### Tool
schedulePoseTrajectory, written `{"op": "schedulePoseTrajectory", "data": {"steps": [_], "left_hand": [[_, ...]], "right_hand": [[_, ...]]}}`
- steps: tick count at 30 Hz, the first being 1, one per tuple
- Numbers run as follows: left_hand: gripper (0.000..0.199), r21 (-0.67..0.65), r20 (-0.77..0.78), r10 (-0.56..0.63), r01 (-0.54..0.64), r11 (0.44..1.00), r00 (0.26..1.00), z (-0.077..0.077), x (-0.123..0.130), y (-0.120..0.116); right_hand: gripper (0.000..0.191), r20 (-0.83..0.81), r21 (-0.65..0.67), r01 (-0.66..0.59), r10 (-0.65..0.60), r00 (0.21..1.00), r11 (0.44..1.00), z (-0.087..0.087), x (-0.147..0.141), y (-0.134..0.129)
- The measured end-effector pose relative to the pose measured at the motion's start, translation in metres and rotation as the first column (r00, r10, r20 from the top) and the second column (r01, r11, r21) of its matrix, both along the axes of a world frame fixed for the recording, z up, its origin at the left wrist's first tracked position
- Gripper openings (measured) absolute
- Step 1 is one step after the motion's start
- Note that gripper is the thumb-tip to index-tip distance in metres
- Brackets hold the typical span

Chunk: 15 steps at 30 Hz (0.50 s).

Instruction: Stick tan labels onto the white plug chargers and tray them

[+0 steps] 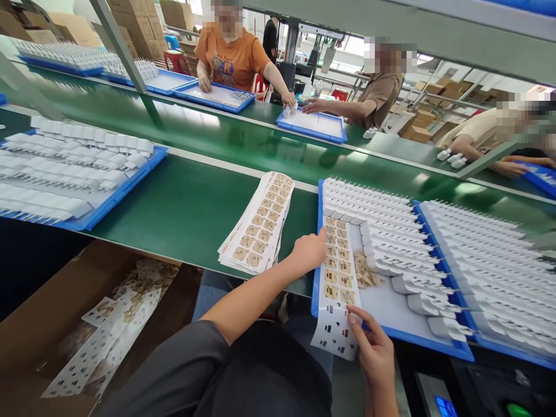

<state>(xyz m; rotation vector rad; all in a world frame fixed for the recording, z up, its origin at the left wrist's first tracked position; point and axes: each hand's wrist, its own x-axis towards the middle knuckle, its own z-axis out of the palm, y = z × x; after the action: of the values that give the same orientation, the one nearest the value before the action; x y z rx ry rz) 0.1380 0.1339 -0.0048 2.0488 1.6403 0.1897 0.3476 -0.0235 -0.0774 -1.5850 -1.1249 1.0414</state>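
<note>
A long sheet of tan square stickers [337, 260] lies along the left side of a blue tray [391, 333]. Its lower end is bare white backing with small dark marks, bending over the tray's front edge. My left hand [309, 252] is curled at the sheet's left edge by the tray rim, its fingertips partly hidden. My right hand [374, 344] pinches the sheet's lower right edge with thumb and fingers. White plug-like adapters [391, 243] stand in rows in the tray, pins pointing right. Beside the sheet is a small pile of tan scraps [365, 269].
A stack of sticker sheets [258, 226] lies left of my left hand. Trays of adapters stand at far left [125, 191] and right [490, 260]. Below, a cardboard box [39, 324] holds used backing. Across the green bench [186, 202], several people handle parts.
</note>
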Motion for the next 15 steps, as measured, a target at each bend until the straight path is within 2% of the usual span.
{"op": "schedulePoseTrajectory", "data": {"steps": [6, 15], "left_hand": [[0.052, -0.008, -0.047, -0.004, 0.004, 1.000, 0.999, -0.005, -0.011, 0.008], [0.047, 0.041, -0.131, 0.081, -0.076, 0.996, 0.988, 0.004, -0.074, -0.006]], "right_hand": [[0.035, 0.082, 0.129, -0.064, 0.054, 0.995, 0.990, 0.003, -0.025, -0.001], [0.027, 0.177, 0.255, -0.257, 0.216, 0.960, 0.932, 0.009, -0.093, -0.009]]}}
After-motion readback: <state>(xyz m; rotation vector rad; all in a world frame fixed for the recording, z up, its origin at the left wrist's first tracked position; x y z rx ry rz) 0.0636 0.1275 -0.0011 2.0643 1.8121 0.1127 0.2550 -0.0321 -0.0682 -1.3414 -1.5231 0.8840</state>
